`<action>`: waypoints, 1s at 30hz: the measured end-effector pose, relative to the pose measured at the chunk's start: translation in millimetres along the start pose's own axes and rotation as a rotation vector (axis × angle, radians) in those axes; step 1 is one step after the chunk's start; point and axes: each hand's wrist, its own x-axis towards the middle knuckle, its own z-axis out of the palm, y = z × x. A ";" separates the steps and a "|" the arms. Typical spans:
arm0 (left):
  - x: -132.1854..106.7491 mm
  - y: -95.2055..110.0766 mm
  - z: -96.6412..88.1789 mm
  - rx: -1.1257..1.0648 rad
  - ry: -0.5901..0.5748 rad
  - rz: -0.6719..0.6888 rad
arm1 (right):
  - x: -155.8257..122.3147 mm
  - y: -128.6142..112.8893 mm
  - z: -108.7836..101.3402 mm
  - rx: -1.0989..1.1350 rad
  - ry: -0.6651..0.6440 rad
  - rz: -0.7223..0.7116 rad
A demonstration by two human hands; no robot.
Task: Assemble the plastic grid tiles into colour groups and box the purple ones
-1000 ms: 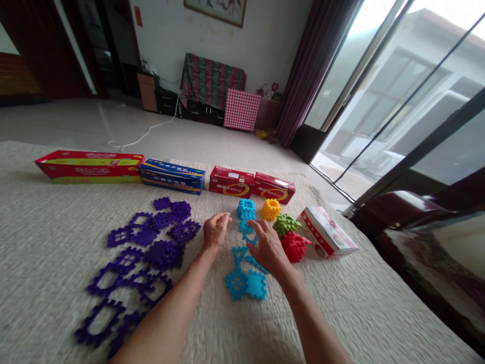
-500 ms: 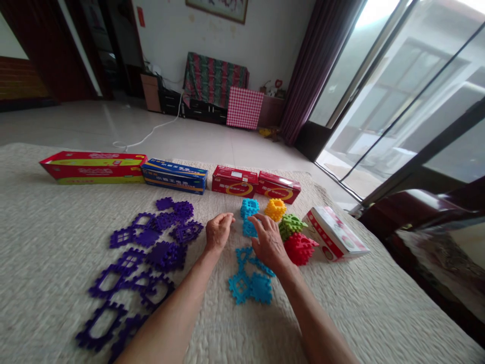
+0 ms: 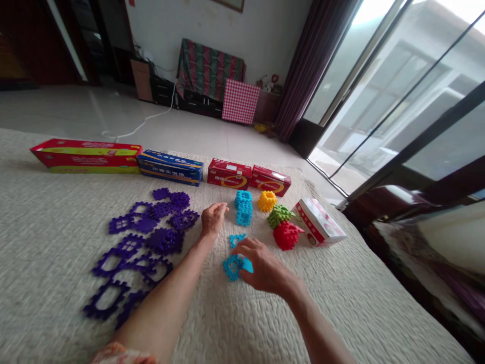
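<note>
My left hand (image 3: 213, 221) hovers above the quilted cover, fingers curled together, and nothing shows in them. It is left of the light-blue block cubes (image 3: 243, 208), apart from them. My right hand (image 3: 261, 265) is spread over the flat light-blue interlocking pieces (image 3: 232, 267), thumb and fingers apart. It hides part of them, and whether it touches them I cannot tell. Another flat light-blue piece (image 3: 237, 239) lies just beyond its fingertips. Farther right sit a yellow block cube (image 3: 267, 201), a green block shape (image 3: 279, 216) and a red block shape (image 3: 287, 235).
Many flat purple pieces (image 3: 111, 263) lie spread on the left. Along the back stand a red-and-green box (image 3: 91, 156), a blue box (image 3: 170, 168) and two red boxes (image 3: 229, 175). A white-and-red box (image 3: 320, 222) is at the right on the quilted cover (image 3: 212, 323).
My right hand has moved from beside the light-blue cubes back toward me, over the flat light-blue pieces. My left hand stays curled near the same spot. The camera view has shifted slightly.
</note>
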 end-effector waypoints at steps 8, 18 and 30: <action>1.4 -2.3 -0.2 0.006 -0.003 0.001 | -5.9 -15.3 16.2 -0.130 -0.033 0.032; 0.9 -2.7 -0.4 0.013 -0.005 0.009 | -3.0 -16.2 15.7 0.054 0.135 -0.054; 3.9 -3.5 -0.4 0.022 -0.008 -0.016 | 33.7 76.3 25.5 0.636 0.725 0.322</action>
